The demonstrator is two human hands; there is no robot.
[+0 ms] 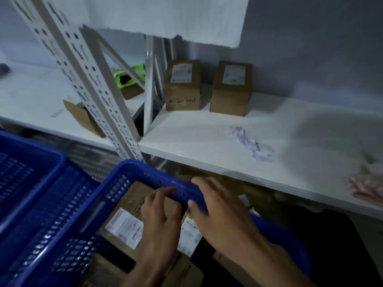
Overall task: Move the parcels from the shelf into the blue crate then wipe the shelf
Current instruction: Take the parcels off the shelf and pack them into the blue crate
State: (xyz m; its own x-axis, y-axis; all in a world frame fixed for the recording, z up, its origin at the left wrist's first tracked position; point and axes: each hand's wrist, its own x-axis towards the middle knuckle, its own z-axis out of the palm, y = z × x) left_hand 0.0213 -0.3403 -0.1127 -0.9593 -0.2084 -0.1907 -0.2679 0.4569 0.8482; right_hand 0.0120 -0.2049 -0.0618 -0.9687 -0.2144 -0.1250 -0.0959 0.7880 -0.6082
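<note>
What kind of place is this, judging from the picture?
Probably a parcel storeroom or small warehouse: white slotted metal racking, two labelled cardboard parcels on the shelf, and a blue crate already holding labelled boxes.

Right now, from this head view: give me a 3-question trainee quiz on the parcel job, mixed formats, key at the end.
1. True or false: the shelf no longer holds any cardboard parcels.
2. Multiple choice: where is the right hand? A) on a parcel at the back of the shelf B) on the near rim of the blue crate C) on the crumpled paper
3. Fill in: the left hand reaches into the crate over a parcel with a white ____.

Key:
1. False: two boxes stand at the back, the left box and the right box.
2. B
3. label
</note>
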